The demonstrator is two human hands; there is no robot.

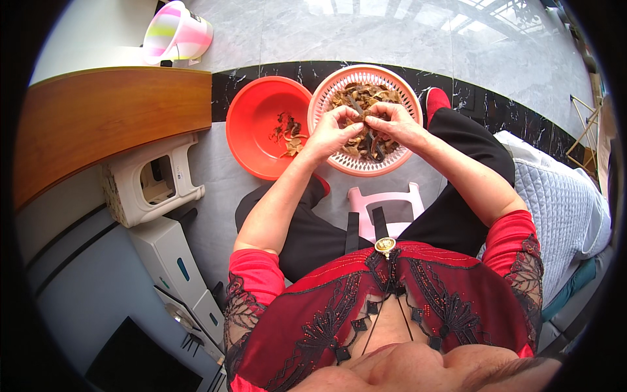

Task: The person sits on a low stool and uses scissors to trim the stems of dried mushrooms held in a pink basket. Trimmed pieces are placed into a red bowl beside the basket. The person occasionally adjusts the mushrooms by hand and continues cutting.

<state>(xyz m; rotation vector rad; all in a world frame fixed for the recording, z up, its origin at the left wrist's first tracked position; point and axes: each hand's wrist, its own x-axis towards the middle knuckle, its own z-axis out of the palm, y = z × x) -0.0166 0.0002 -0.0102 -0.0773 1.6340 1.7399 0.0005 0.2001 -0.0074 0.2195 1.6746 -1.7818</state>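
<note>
Both my hands meet above a pink plastic basket with a slotted rim, which holds brown dried pieces that look like plant matter or mushrooms. My left hand and my right hand pinch a small brown piece between their fingertips. A dark strip sticks up just behind the fingers; whether it belongs to the held piece I cannot tell. Left of the basket, rim against rim, stands a red plastic basin. A few brown scraps and stringy bits lie on its right side.
A pink plastic stool stands between my legs. At the left are a wooden tabletop, a white plastic stool and white boxes. A multicoloured bucket is at the upper left, a quilted cover at the right.
</note>
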